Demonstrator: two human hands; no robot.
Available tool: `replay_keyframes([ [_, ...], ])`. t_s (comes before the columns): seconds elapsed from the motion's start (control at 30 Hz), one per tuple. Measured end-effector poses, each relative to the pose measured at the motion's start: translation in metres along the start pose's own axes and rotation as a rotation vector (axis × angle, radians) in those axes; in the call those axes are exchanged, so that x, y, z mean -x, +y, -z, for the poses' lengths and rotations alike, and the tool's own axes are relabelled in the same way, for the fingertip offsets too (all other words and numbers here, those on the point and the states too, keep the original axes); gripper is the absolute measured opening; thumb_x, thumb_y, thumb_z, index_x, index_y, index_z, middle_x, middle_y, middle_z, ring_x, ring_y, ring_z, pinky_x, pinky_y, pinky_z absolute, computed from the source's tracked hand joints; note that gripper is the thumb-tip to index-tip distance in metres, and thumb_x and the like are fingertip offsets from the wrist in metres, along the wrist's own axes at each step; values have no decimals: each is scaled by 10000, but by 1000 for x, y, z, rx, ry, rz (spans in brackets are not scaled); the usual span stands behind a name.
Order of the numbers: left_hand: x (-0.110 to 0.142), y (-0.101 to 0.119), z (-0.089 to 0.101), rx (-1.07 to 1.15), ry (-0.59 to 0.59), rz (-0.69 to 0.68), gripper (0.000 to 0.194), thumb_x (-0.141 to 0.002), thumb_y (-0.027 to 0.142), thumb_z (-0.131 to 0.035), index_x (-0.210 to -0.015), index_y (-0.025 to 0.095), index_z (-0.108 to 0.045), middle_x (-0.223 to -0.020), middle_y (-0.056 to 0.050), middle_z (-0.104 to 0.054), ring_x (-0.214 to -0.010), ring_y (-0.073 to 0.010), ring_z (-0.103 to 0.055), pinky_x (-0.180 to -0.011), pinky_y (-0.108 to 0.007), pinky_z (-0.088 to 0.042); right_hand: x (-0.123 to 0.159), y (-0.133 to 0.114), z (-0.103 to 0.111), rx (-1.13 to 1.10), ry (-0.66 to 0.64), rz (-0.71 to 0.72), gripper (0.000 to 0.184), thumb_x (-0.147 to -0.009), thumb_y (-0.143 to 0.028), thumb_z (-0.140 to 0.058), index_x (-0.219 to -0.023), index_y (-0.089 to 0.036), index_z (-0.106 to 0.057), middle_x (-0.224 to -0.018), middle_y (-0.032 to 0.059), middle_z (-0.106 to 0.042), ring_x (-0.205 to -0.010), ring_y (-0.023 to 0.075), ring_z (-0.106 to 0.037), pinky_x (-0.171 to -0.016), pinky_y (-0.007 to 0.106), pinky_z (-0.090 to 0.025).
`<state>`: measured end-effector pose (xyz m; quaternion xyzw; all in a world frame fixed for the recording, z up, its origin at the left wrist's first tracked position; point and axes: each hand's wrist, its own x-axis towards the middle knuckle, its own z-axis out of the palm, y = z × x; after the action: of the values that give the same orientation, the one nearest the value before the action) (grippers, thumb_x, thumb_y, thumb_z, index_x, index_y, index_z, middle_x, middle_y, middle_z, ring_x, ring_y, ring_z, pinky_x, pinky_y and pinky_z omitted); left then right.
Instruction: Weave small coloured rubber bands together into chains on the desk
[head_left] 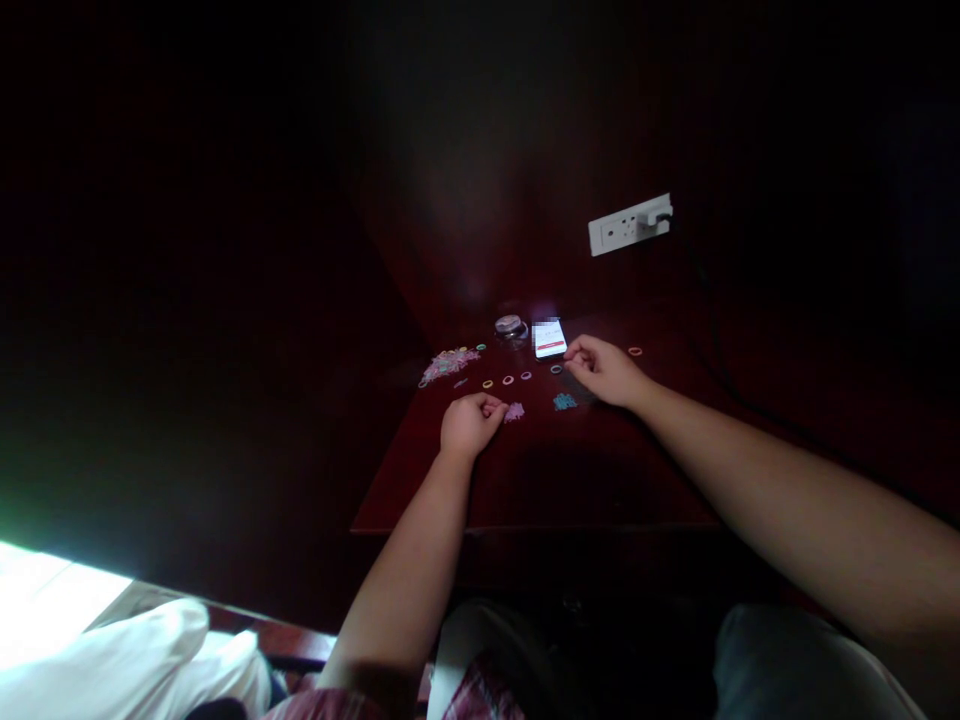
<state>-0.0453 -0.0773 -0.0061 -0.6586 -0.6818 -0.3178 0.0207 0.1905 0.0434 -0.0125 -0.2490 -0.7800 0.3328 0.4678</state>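
Observation:
My left hand (471,424) rests on the dark red table, fingers pressed together at the edge of a small pile of purple bands (514,412). Whatever its fingertips hold is too small to make out. My right hand (606,370) is pinched closed beside a grey-blue ring-shaped band (556,369); its fingertips hide anything in them. Below that band lies a pile of teal bands (565,402). Single bands in yellow (488,384), pink (508,380) and purple (526,376) form a row between the hands. A larger mixed pastel heap (450,365) sits at the left.
A lit phone (549,340) lies just beyond my right hand, with a round clear container (510,326) to its left. An orange band (636,351) is off to the right. A white socket panel (630,225) with a plug and dark cable is on the wall.

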Motion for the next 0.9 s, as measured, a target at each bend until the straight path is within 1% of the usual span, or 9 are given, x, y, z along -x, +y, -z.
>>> replay_keyframes([
  [0.13,0,-1,0,-2,-30,-24,238,-790,421,-613,-749,201,-697,-677,-31,-678,-601,-153,-595,-581,-256,-408,0,-1,0,-1,11,-2,151,-777,-301,-595,-838,-185,-519,-603,-35,-470,-525,107,-436,-502,237,-351],
  [0.23,-1,-5,1,-41,60,-46,187,-829,317,-550,-774,203,-687,-711,-35,-675,-661,-171,-591,-644,-278,-423,1,-2,1,-15,6,-16,145,-777,-298,-591,-828,-187,-513,-596,-38,-455,-518,108,-424,-499,242,-343],
  [0.3,-3,-7,2,-66,113,-69,144,-810,239,-548,-814,205,-688,-798,-43,-689,-756,-191,-594,-735,-302,-439,1,-2,1,-13,5,-22,139,-779,-296,-587,-826,-187,-514,-597,-38,-455,-519,110,-424,-502,245,-341],
  [0.33,-4,-8,2,-72,114,-86,137,-796,221,-558,-827,208,-691,-847,-46,-693,-807,-200,-592,-785,-317,-440,1,-2,1,-9,4,-23,137,-779,-296,-587,-825,-188,-516,-596,-37,-456,-518,111,-424,-504,247,-342],
  [0.47,-5,-10,-1,-63,16,-145,137,-783,242,-594,-854,233,-710,-969,-41,-691,-944,-218,-575,-908,-364,-416,1,-1,1,3,3,-23,134,-777,-295,-585,-823,-188,-518,-592,-38,-454,-516,112,-422,-504,248,-340],
  [0.63,-5,-12,-5,-52,-84,-156,119,-786,261,-609,-834,244,-717,-964,-35,-698,-919,-209,-587,-910,-369,-421,1,0,1,7,3,-27,134,-779,-295,-583,-827,-188,-518,-592,-39,-456,-516,111,-422,-498,245,-335],
  [0.7,-4,-11,-6,-37,-97,-171,119,-787,267,-612,-843,247,-715,-957,-32,-702,-910,-212,-591,-901,-369,-428,1,0,0,1,-2,-27,135,-779,-296,-583,-825,-187,-517,-588,-41,-450,-512,109,-417,-495,243,-330],
  [0.8,-5,-14,-5,-13,-6,-178,145,-799,264,-598,-897,236,-701,-972,-35,-699,-942,-218,-593,-914,-369,-434,1,1,0,-2,-5,-26,137,-782,-300,-579,-819,-183,-520,-586,-46,-435,-511,103,-404,-493,237,-324],
  [0.9,-10,-32,-2,39,191,-81,184,-846,253,-526,-948,210,-673,-1017,-44,-689,-986,-208,-602,-938,-352,-441,1,2,0,-4,0,-24,148,-784,-314,-579,-819,-182,-523,-598,-44,-436,-519,101,-405,-496,232,-324],
])
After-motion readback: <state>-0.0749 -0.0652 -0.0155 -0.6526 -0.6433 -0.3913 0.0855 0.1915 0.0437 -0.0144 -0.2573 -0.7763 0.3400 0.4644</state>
